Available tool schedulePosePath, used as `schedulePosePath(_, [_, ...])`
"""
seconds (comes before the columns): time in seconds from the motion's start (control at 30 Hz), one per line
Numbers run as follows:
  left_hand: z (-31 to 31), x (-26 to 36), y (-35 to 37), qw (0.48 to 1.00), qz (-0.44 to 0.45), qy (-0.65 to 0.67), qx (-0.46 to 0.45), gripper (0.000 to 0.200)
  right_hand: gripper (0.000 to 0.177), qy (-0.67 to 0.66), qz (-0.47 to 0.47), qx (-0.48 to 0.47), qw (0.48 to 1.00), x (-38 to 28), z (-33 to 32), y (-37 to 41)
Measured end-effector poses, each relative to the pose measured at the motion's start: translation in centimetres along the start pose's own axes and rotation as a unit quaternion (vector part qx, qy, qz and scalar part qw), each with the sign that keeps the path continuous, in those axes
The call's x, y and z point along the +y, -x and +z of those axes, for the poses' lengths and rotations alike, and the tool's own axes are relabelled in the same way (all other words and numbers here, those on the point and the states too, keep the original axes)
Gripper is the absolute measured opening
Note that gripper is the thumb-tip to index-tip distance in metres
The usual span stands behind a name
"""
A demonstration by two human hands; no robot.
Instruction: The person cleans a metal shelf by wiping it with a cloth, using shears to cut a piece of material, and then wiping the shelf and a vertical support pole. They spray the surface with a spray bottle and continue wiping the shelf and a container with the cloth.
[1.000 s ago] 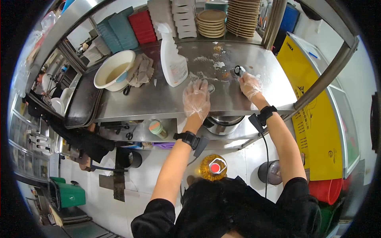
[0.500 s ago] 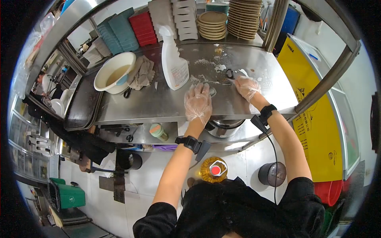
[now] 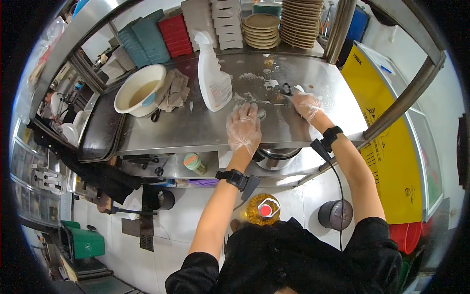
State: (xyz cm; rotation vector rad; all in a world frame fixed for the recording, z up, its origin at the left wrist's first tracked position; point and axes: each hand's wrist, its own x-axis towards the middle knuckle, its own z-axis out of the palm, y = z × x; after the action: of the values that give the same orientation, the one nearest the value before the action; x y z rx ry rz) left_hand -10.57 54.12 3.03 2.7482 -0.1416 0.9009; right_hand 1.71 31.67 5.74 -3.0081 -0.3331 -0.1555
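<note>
My left hand (image 3: 244, 128), in a clear plastic glove, lies palm down with fingers stretched on the steel table. Beside its fingertips a small shiny object (image 3: 262, 114) shows, partly hidden by the hand. My right hand (image 3: 307, 105), gloved too, is curled round a small tool with a black looped end (image 3: 287, 89); the rest of it is hidden or too small to make out. White residue (image 3: 270, 84) is spread on the steel in front of both hands. Just left of my left hand stands a white spray bottle (image 3: 215, 85).
A cream basin (image 3: 122, 95) of cloudy liquid, a grey rag (image 3: 175, 88) and dark trays (image 3: 100, 130) are at the left. Stacked plates (image 3: 301, 24) and boxes (image 3: 174, 34) line the back. Table posts (image 3: 340, 34) rise at the sides. An oil jug (image 3: 263, 210) stands below.
My right hand has shifted slightly right, and the black looped end has turned and moved up and right. My left hand stays in place on the table.
</note>
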Motion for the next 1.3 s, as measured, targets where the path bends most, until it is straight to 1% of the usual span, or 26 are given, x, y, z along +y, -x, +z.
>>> schedulePosePath(0.13, [-0.2,0.0,-0.1,1.000,0.000,-0.003,-0.005,0.041,0.028,0.012,-0.063,-0.008,0.998,-0.3,-0.9,0.9])
schedulePosePath(0.2, [-0.1,0.0,0.0,1.000,0.001,0.002,-0.005,0.041,0.026,-0.024,-0.116,0.036,0.992,-0.4,-0.7,1.5])
schedulePosePath(0.23, [-0.1,0.0,0.0,1.000,0.000,0.001,-0.008,0.041,0.027,-0.028,-0.120,0.089,0.988,0.2,0.2,1.3])
schedulePosePath(0.27, [-0.2,-0.1,-0.1,1.000,-0.001,-0.002,-0.010,0.042,0.027,-0.028,-0.120,0.089,0.988,0.5,0.6,1.4])
schedulePosePath(0.33, [-0.1,-0.2,-0.3,1.000,0.000,0.004,-0.008,0.042,0.030,-0.103,-0.070,0.061,0.990,0.0,-0.8,3.0])
schedulePosePath(0.4, [0.1,-0.4,-0.6,1.000,0.000,0.011,-0.008,0.042,0.029,-0.133,-0.066,0.033,0.988,-0.4,-1.0,4.2])
schedulePosePath(0.5, [0.2,-1.2,-1.6,0.999,0.006,0.001,-0.037,0.041,0.041,-0.251,-0.148,0.118,0.949,0.4,2.7,4.7])
schedulePosePath(0.53, [-0.2,-1.6,-1.8,0.997,0.017,0.050,-0.048,0.044,0.041,-0.251,-0.150,0.118,0.949,-0.3,0.7,6.0])
schedulePosePath(0.6, [-1.8,-1.9,-2.0,0.993,0.026,0.098,-0.057,0.047,0.034,-0.380,-0.139,-0.122,0.907,-1.3,-3.0,8.9])
schedulePosePath(0.63, [-3.6,-1.6,-1.8,0.978,0.044,0.202,-0.029,0.047,0.021,-0.181,-0.380,0.161,0.893,-1.8,-2.7,10.3])
schedulePosePath(0.67, [-4.7,-1.3,-1.3,0.951,0.059,0.304,-0.003,0.047,0.021,-0.184,-0.381,0.158,0.892,-1.9,-3.0,11.0])
schedulePosePath(0.7, [-5.0,-1.3,-0.7,0.951,0.054,0.304,-0.006,0.047,0.016,-0.325,-0.365,0.054,0.871,-2.7,-4.7,11.9])
schedulePosePath(0.73, [-5.1,-1.4,-0.1,0.895,0.023,0.441,-0.062,0.046,0.014,-0.455,-0.338,-0.054,0.822,-3.2,-5.5,12.4])
schedulePosePath(0.77, [-5.4,-1.4,0.3,0.816,-0.009,0.567,-0.113,0.046,0.015,-0.502,-0.282,-0.155,0.803,-2.5,-4.3,12.2])
schedulePosePath(0.8, [-7.5,-1.2,0.5,0.814,-0.092,0.537,-0.202,0.036,0.015,-0.502,-0.284,-0.158,0.801,-2.8,-3.8,12.0])
schedulePosePath(0.87, [-7.1,-1.6,1.7,0.793,-0.111,0.567,-0.193,0.034,0.019,-0.720,-0.194,-0.334,0.576,-3.6,-3.0,11.9])
schedulePosePath(0.93, [-7.6,-1.6,2.6,0.770,-0.131,0.597,-0.183,0.032,0.023,-0.837,-0.070,-0.468,0.274,-4.6,-2.4,12.0])
schedulePosePath(0.97, [-8.0,-1.6,3.0,0.741,-0.177,0.623,-0.179,0.030,0.026,-0.852,-0.001,-0.513,0.107,-5.1,-2.2,12.1])
schedulePosePath(1.0, [-8.6,-1.4,3.4,0.709,-0.222,0.646,-0.174,0.027,0.026,-0.849,-0.001,-0.517,0.105,-5.7,-2.2,12.4])
schedulePosePath(1.07, [-9.4,-1.2,4.0,0.712,-0.239,0.645,-0.144,0.025,0.035,-0.863,0.064,-0.478,0.150,-7.0,-2.8,13.0])
schedulePosePath(1.1, [-9.7,-1.3,4.3,0.717,-0.271,0.628,-0.138,0.024,0.035,-0.861,0.065,-0.482,0.150,-7.5,-3.0,13.3])
schedulePosePath(1.17, [-9.7,-1.6,5.2,0.720,-0.307,0.609,-0.129,0.024,0.039,-0.883,0.191,-0.392,0.173,-8.7,-3.5,13.7])
schedulePosePath(1.2, [-9.3,-1.8,5.6,0.691,-0.328,0.638,-0.096,0.024,0.042,-0.890,0.258,-0.306,0.220,-9.8,-4.2,14.0])
schedulePosePath(1.23, [-8.9,-2.0,6.1,0.659,-0.348,0.664,-0.062,0.024,0.042,-0.888,0.258,-0.311,0.221,-10.3,-3.2,14.2])
schedulePosePath(1.27, [-8.6,-2.1,6.5,0.659,-0.350,0.663,-0.058,0.024,0.043,-0.892,0.195,-0.230,0.336,-10.6,-1.5,14.5])
schedulePosePath(1.3, [-8.6,-2.0,6.8,0.632,-0.367,0.682,-0.037,0.023,0.043,-0.876,0.126,-0.143,0.442,-11.1,-0.6,14.8])
